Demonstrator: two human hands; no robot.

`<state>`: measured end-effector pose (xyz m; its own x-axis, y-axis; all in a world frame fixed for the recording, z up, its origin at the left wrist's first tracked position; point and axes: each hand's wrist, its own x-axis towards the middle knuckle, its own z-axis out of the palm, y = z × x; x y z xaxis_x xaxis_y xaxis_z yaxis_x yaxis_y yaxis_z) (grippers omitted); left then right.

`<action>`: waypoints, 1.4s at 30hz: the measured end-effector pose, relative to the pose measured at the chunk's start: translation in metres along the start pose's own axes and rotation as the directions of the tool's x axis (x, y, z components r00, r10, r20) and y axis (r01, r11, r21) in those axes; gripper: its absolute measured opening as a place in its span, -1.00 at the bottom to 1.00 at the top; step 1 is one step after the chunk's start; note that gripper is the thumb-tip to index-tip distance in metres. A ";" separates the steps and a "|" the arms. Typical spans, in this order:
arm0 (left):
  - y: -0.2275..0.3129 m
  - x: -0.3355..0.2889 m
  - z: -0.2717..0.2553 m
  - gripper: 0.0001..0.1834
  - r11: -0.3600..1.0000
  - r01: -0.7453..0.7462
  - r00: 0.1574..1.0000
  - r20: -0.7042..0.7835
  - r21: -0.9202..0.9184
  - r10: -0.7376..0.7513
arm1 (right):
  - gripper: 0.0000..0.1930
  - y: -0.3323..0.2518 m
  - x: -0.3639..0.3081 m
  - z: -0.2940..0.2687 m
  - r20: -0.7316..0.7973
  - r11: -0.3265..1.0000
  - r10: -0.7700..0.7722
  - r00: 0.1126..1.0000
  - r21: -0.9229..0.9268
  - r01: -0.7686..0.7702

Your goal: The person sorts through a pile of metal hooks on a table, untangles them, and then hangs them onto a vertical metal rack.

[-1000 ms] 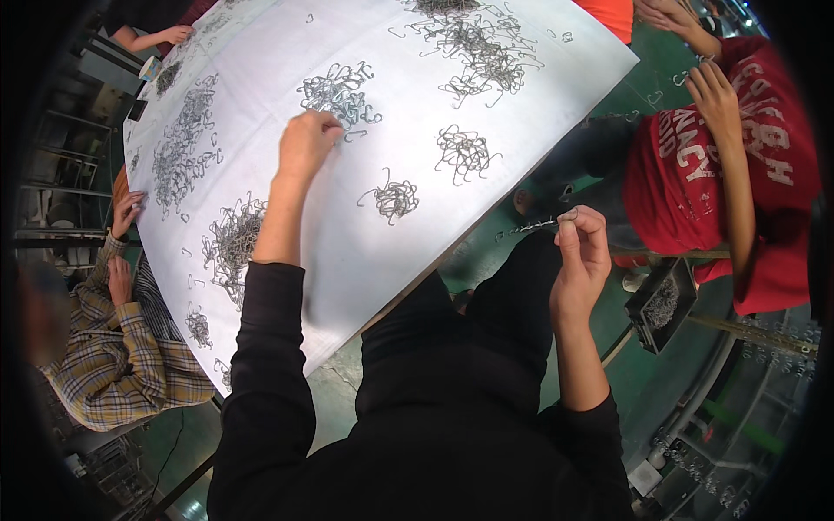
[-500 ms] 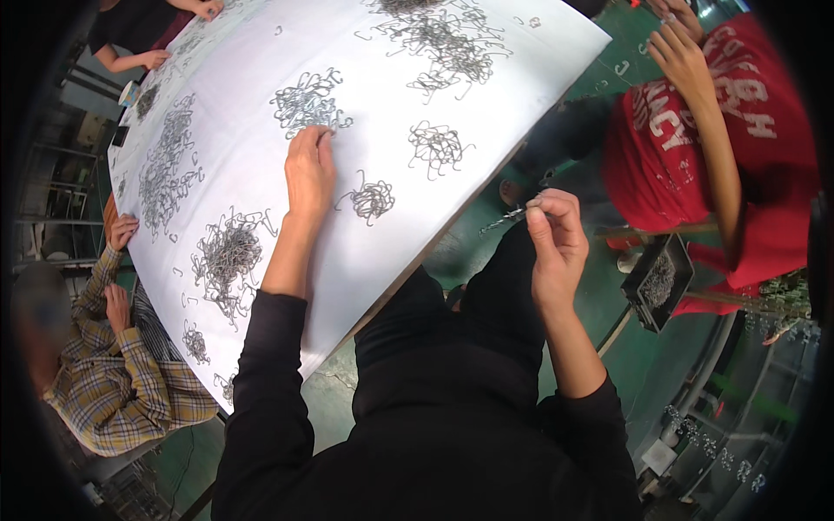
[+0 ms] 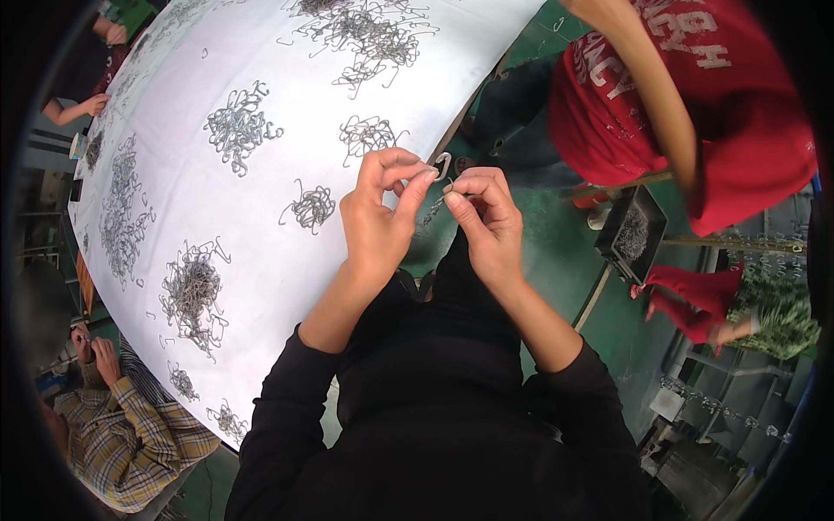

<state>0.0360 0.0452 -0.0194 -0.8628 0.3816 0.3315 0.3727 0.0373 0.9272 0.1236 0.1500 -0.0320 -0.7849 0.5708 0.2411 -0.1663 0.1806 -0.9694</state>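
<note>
Over the near edge of the white-covered table [image 3: 261,178], my two hands nearly meet. My left hand [image 3: 375,217] pinches a shiny curved metal hook [image 3: 446,163] between thumb and fingertips. Close beside it, my right hand [image 3: 491,230] is closed on a thin silvery strand [image 3: 432,211], perhaps linked hooks, which hangs down from the fingers. Whether hook and strand touch cannot be told. Just beyond my left hand lies a loose pile of hooks [image 3: 368,136], with a smaller tangle [image 3: 313,208] to its left and a bluish-grey pile [image 3: 239,127] farther off.
More hook piles spread across the table, one large [image 3: 193,291] at left and another [image 3: 369,39] at the far side. A person in red [image 3: 738,113] works at right near a black bin [image 3: 632,230] of metal pieces. Someone in plaid [image 3: 122,443] sits at left.
My left hand has left the bluish-grey pile with a hook and come toward me. My right hand has moved left to meet it. The view has shifted.
</note>
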 end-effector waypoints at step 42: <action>-0.067 0.008 -0.004 -0.81 0.963 -0.230 0.972 0.011 -0.138 0.234 | -0.92 0.001 0.198 0.082 0.659 0.710 0.587 0.471 -0.140 -0.690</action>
<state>0.0030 0.0421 -0.0782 -0.7480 0.3898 0.5372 0.5104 -0.1796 0.8410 -0.0806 0.1974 0.0108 -0.8603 -0.1532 -0.4862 0.5067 -0.1533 -0.8484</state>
